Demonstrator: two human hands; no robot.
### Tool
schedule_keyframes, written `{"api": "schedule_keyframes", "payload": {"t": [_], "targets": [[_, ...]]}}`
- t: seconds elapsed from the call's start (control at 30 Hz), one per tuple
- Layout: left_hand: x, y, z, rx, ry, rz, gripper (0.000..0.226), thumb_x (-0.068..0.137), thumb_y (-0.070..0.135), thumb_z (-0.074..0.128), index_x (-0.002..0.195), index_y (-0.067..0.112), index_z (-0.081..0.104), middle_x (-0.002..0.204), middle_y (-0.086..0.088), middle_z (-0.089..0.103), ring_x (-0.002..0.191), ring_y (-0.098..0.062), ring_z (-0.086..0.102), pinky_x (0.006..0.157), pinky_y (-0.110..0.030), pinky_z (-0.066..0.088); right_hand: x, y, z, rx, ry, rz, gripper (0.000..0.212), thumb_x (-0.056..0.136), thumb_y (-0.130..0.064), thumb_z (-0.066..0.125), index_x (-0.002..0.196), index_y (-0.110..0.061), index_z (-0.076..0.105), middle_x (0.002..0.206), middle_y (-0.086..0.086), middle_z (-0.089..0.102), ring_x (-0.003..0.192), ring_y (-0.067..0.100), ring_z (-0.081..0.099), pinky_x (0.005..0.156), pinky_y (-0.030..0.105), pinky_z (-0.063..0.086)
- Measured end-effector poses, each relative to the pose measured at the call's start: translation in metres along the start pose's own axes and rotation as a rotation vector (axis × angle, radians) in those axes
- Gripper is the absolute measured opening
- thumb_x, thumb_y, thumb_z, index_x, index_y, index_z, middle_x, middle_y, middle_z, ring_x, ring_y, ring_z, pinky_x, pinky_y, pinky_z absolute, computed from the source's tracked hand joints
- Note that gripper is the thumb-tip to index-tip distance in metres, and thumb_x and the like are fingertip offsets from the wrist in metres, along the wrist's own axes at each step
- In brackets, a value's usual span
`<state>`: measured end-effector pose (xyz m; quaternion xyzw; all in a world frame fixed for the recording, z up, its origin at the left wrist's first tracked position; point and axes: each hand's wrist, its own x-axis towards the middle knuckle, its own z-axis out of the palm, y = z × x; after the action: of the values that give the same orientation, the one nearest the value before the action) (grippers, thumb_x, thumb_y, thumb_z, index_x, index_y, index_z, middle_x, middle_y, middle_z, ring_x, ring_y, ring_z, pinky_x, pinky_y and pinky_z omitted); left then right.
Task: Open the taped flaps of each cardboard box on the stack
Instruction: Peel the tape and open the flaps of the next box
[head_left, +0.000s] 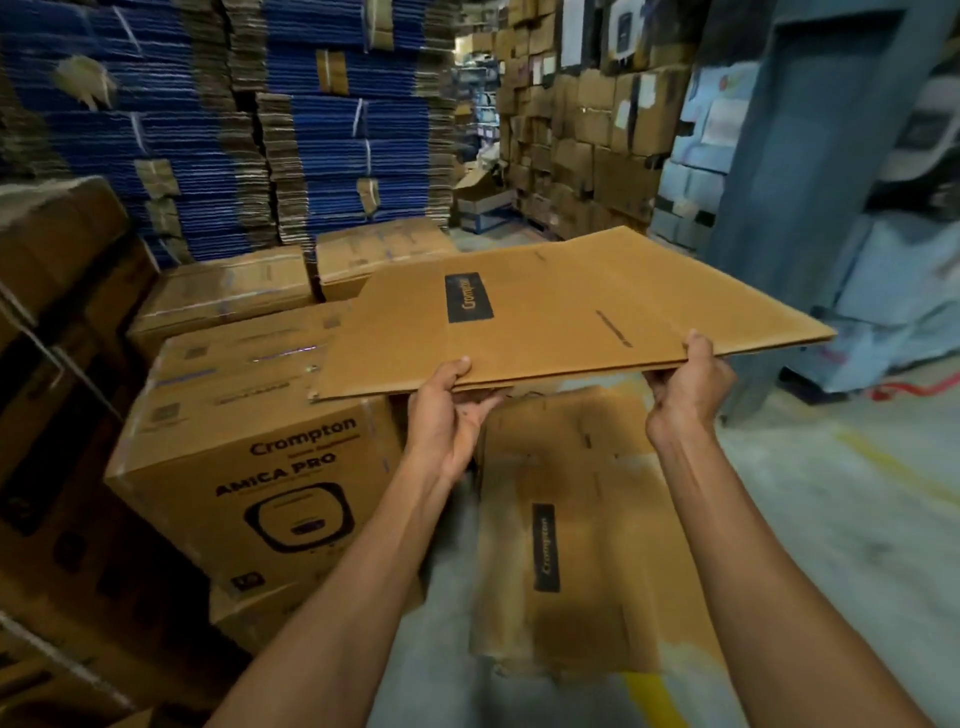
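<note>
"So, what are the hands doing?"

"Both grip the near edge of a flattened carton (545, 312): the left hand (447, 415) has its thumb on top and fingers curled beneath, and the right hand (685, 384) is clamped the same way. The sheet is up in the air, roughly level."

"And below?"

"A second flat carton (571, 545) lies on the concrete floor (831, 519). Just left stands a sealed box (249, 467) marked Crompton, its top flaps closed."

"Further back?"

"More closed boxes (223, 291), then blue stacks (208, 130) of flat cartons — and a wall of brown boxes (582, 130), blurred."
</note>
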<state>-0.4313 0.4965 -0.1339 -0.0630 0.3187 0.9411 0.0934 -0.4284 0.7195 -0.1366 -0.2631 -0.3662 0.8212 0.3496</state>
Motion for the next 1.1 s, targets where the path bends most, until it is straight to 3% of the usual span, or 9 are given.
{"api": "schedule_keyframes", "payload": {"t": [0.1, 0.3, 0.57, 0.7, 0.83, 0.9, 0.97, 1.0, 1.1], "targets": [[0.020, -0.038, -0.011, 0.040, 0.028, -0.119, 0.016, 0.100, -0.001, 0.052, 0.112, 0.004, 0.061, 0.123, -0.021, 0.066, 0.117, -0.035, 0.063, 0.104, -0.060, 0.047, 0.018, 0.009, -0.043, -0.005, 0.070, 0.052, 0.004, 0.100, -0.021, 0.059, 0.101, -0.018, 0.057, 0.089, 0.002, 0.068, 0.072, 0.014, 0.067, 0.056, 0.028, 0.053], [0.054, -0.111, -0.065, 0.098, 0.116, -0.320, 0.039, 0.100, -0.002, 0.051, 0.138, 0.009, 0.051, 0.118, -0.019, 0.073, 0.113, -0.035, 0.067, 0.099, -0.057, 0.050, 0.053, 0.060, -0.122, -0.110, 0.201, 0.232, 0.009, 0.100, -0.026, 0.064, 0.095, -0.020, 0.061, 0.068, -0.005, 0.066, 0.048, 0.010, 0.054, 0.046, 0.025, 0.037], [0.098, -0.217, -0.171, 0.160, 0.329, -0.478, 0.033, 0.101, 0.001, 0.051, 0.134, 0.004, 0.055, 0.119, -0.022, 0.072, 0.095, -0.032, 0.074, 0.093, -0.050, 0.056, 0.108, 0.173, -0.215, -0.176, 0.261, 0.404, 0.011, 0.100, -0.023, 0.064, 0.100, -0.013, 0.067, 0.079, -0.001, 0.071, 0.068, 0.013, 0.065, 0.064, 0.031, 0.046], [0.107, -0.280, -0.222, 0.242, 0.479, -0.516, 0.037, 0.098, 0.003, 0.059, 0.135, -0.005, 0.055, 0.097, -0.018, 0.076, 0.081, -0.026, 0.076, 0.083, -0.043, 0.062, 0.142, 0.229, -0.268, -0.305, 0.296, 0.456, 0.013, 0.101, -0.025, 0.063, 0.108, -0.014, 0.063, 0.082, 0.002, 0.064, 0.067, 0.017, 0.057, 0.059, 0.032, 0.040], [0.112, -0.341, -0.255, 0.244, 0.681, -0.641, 0.063, 0.085, 0.019, 0.078, 0.137, -0.003, 0.052, 0.129, -0.023, 0.066, 0.124, -0.038, 0.061, 0.103, -0.040, 0.049, 0.174, 0.269, -0.315, -0.413, 0.393, 0.505, 0.018, 0.099, -0.027, 0.066, 0.100, -0.011, 0.059, 0.075, 0.004, 0.054, 0.065, 0.019, 0.052, 0.055, 0.034, 0.043], [0.110, -0.362, -0.267, 0.182, 0.720, -0.638, 0.076, 0.076, 0.022, 0.084, 0.141, 0.001, 0.049, 0.140, -0.017, 0.059, 0.125, -0.035, 0.060, 0.109, -0.043, 0.047, 0.183, 0.283, -0.336, -0.457, 0.469, 0.542, 0.024, 0.096, -0.028, 0.071, 0.095, -0.009, 0.056, 0.077, 0.006, 0.055, 0.067, 0.020, 0.055, 0.056, 0.034, 0.047], [0.111, -0.376, -0.278, 0.158, 0.758, -0.644, 0.065, 0.088, 0.015, 0.075, 0.143, 0.000, 0.045, 0.142, -0.016, 0.056, 0.129, -0.035, 0.056, 0.109, -0.044, 0.047, 0.187, 0.295, -0.353, -0.488, 0.515, 0.576, 0.029, 0.092, -0.028, 0.075, 0.089, -0.008, 0.054, 0.078, 0.008, 0.058, 0.069, 0.021, 0.058, 0.055, 0.032, 0.050], [0.114, -0.380, -0.285, 0.161, 0.772, -0.653, 0.055, 0.094, 0.011, 0.069, 0.142, -0.002, 0.046, 0.140, -0.017, 0.055, 0.129, -0.035, 0.054, 0.103, -0.043, 0.052, 0.188, 0.301, -0.360, -0.498, 0.534, 0.600, 0.030, 0.091, -0.027, 0.077, 0.087, -0.007, 0.054, 0.079, 0.009, 0.060, 0.069, 0.021, 0.060, 0.056, 0.031, 0.051], [0.122, -0.387, -0.304, 0.189, 0.775, -0.755, 0.021, 0.101, 0.005, 0.058, 0.119, -0.005, 0.058, 0.141, -0.021, 0.054, 0.098, -0.034, 0.059, 0.055, -0.037, 0.061, 0.187, 0.315, -0.376, -0.511, 0.558, 0.686, 0.023, 0.092, -0.018, 0.075, 0.084, -0.009, 0.055, 0.083, 0.010, 0.064, 0.071, 0.022, 0.062, 0.058, 0.031, 0.052]]}}
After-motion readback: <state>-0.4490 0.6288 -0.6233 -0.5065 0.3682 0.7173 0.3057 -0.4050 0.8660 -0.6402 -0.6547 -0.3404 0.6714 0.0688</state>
